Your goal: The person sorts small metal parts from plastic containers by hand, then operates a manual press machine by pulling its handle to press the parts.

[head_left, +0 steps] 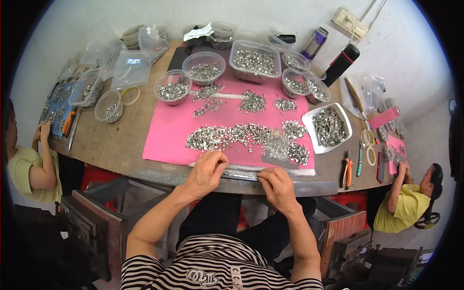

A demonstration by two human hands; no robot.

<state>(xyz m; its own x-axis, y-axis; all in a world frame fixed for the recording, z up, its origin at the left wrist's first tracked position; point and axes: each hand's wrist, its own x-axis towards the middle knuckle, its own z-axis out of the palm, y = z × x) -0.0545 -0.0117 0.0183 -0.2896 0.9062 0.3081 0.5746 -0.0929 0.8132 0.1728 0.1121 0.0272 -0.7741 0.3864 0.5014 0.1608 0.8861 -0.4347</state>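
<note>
At the near edge of the pink mat (166, 128), my left hand (205, 171) is closed, thumb against the curled fingers; what it pinches, if anything, is too small to make out. To its right, my right hand (279, 187) pinches the end of a thin silver linked strip (241, 175), which lies along the table edge between both hands. Just beyond them, small silver metal pieces (205, 137) are spread in a loose band. A heap of fine silver pins (278, 146) sits at that band's right end.
Clear tubs of metal parts (253, 63) line the mat's far side. A white dish (333, 128) of metal links stands to the right, with orange-handled pliers (346, 170) nearer. A black bottle (342, 64) stands behind. Co-workers in yellow (408, 205) sit at both sides.
</note>
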